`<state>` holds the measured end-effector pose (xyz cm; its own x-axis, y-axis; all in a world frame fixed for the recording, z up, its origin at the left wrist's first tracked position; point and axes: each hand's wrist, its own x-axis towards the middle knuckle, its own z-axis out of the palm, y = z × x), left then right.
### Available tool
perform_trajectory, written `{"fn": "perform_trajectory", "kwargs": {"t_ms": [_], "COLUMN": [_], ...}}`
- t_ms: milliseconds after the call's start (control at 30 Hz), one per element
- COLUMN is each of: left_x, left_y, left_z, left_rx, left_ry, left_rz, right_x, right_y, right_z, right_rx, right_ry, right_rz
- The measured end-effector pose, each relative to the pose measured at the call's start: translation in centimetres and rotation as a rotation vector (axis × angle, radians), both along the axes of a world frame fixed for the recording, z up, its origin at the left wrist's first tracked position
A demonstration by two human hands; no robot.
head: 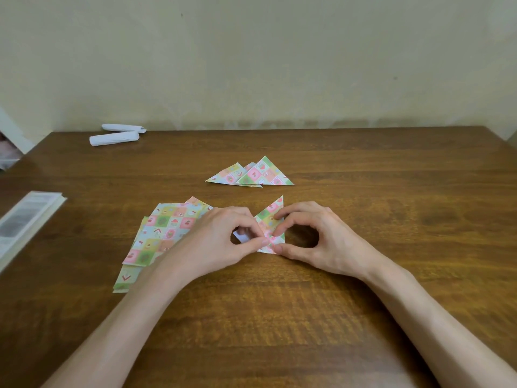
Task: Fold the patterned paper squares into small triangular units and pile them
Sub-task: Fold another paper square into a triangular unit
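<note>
A partly folded patterned paper [270,219] lies on the wooden table [279,317] between my hands, one point sticking up toward the far side and a bit of its white back showing. My left hand [215,239] pinches its lower left part with thumb and forefinger. My right hand [316,236] pinches its right edge the same way. Left of it, partly under my left wrist, lies a loose stack of flat patterned squares [159,233]. Farther back sits a small pile of folded triangles [251,175], overlapping one another.
Two rolled white papers [117,135] lie at the table's back left by the wall. A flat book or box [25,222] sits at the left edge. Bare wood stretches to the right and in front of my arms.
</note>
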<state>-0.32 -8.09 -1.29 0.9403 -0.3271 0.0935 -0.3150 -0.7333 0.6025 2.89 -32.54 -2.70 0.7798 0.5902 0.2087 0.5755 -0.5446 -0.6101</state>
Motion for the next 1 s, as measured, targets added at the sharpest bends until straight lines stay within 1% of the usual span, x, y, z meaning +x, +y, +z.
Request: {"fn": "perform_trajectory", "kwargs": {"t_ms": [200, 433, 600, 1000], "left_x": [0.07, 0.20, 0.25, 0.30], "left_y": [-0.21, -0.07, -0.02, -0.21], "left_z": [-0.55, -0.62, -0.77, -0.72], "left_rx": [0.000, -0.041, -0.014, -0.017], "left_ry": [-0.019, 0.032, 0.048, 0.035], "left_rz": [0.034, 0.033, 0.029, 0.052], "right_x": [0.09, 0.08, 0.22, 0.11], "right_y": [-0.04, -0.02, -0.01, 0.02], "right_z": [-0.06, -0.20, -0.23, -0.19], "right_rx": [0.015, 0.025, 0.018, 0.001], "right_ry": [0.013, 0.020, 0.033, 0.038], "right_rz": [0.005, 0.004, 0.004, 0.007]}}
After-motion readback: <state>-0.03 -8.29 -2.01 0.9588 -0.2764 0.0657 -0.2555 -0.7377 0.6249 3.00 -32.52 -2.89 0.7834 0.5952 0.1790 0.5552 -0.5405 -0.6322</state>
